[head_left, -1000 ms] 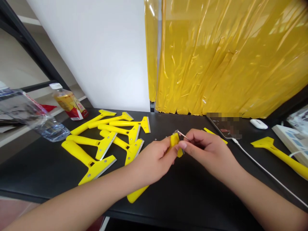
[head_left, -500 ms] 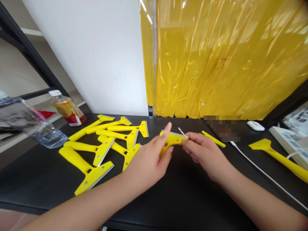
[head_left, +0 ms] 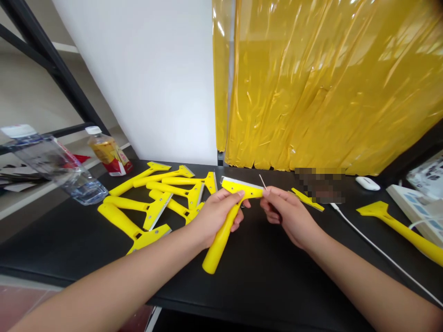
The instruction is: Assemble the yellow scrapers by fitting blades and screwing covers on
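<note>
A yellow scraper (head_left: 222,234) is in my left hand (head_left: 216,214), whose thumb presses on the neck below the head. Its bladed head points away and its handle slants down toward me. My right hand (head_left: 289,212) pinches a thin metal rod (head_left: 263,181) beside the right end of the scraper head; the rod's tip sticks up above the fingers. Several more yellow scrapers (head_left: 119,222) lie in an overlapping group on the black tabletop (head_left: 256,286) to the left. A separate yellow head piece (head_left: 308,199) rests beyond my right hand.
On the left stand a clear water bottle (head_left: 72,170) and a drink bottle (head_left: 110,152). At the right are another scraper (head_left: 404,230), a white cable (head_left: 374,240), a white earbud case (head_left: 367,183) and a power strip (head_left: 411,207). Yellow film (head_left: 311,92) hangs behind.
The held scraper has turned, so its handle now shows below my left hand. My left index finger, raised before, has come down. The view has shifted slightly left.
</note>
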Demonstrator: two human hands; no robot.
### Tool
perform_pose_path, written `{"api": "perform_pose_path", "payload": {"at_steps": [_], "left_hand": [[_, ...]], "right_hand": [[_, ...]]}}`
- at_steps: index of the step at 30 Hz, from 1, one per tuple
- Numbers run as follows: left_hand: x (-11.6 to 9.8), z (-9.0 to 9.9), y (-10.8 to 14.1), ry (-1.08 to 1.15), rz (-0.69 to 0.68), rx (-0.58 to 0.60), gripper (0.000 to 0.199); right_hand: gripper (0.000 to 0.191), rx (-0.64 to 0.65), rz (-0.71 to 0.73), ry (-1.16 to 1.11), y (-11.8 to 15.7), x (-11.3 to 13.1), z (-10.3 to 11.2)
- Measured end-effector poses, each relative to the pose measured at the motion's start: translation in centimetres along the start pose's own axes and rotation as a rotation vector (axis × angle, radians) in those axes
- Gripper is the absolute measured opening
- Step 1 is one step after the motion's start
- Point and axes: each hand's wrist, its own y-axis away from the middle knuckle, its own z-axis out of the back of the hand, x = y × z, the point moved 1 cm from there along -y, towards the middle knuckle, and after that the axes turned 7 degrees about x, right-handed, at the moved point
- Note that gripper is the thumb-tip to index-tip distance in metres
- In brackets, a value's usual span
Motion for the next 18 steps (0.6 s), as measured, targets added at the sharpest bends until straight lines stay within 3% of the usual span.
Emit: {"api": "perform_pose_path", "payload": {"at_steps": [4,10,13,18], "left_hand": [[0.1,0.6,-0.3,0.001,-0.031,-0.092,0.03],[-0.3,0.8,-0.3,0.004,-0.033,-0.154,0.029],[-0.4,0.7,-0.1,0.018,-0.036,-0.162,0.028],[-0.3,0.6,-0.1,0.016,-0.03,-0.178,0.026]], "right_hand": [[0.026,-0.114,0.065,0.156,-0.5,0.1,1.4],[0.026,-0.202,-0.095,0.551,-1.3,-0.1,4.0],[0.023,-0.251,-0.083,0.512,-1.6,-0.3,4.7],[0.024,-0.244,0.06,0.391,-1.5,1.0,4.9]]}}
